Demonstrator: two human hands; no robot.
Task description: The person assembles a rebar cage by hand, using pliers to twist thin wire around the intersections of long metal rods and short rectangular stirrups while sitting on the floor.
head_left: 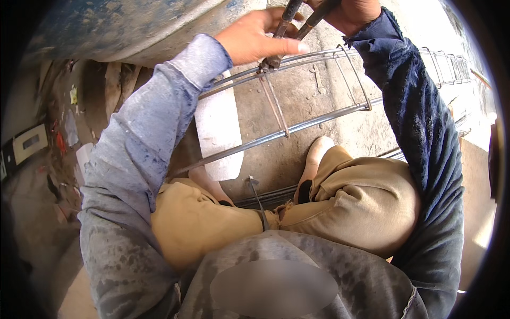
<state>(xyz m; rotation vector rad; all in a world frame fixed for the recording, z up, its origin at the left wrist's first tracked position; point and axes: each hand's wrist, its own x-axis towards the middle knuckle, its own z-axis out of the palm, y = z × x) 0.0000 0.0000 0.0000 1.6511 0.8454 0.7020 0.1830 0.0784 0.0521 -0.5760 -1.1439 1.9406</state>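
Observation:
A pair of dark metal pincers (287, 26) stands with its jaws at the upper bars of a rebar cage (308, 122), by one of the stirrups. My left hand (254, 36) is around the pincers' lower part, its fingers partly behind the near handle and its thumb reaching across just above the jaws. At the top edge of the picture, my right hand (355, 15) is closed at the other handle; its fingers are partly cut off. The cage's long steel bars run slantwise between my arms, joined by bent wire stirrups, and extend toward the far right.
My feet and bent knees in tan trousers are close below the cage. A white slab (218, 133) lies under the bars at left. More dark bars (271, 196) lie between my legs. A large worn, blue-flecked surface (117, 26) borders the upper left, with litter (66, 133) beneath it.

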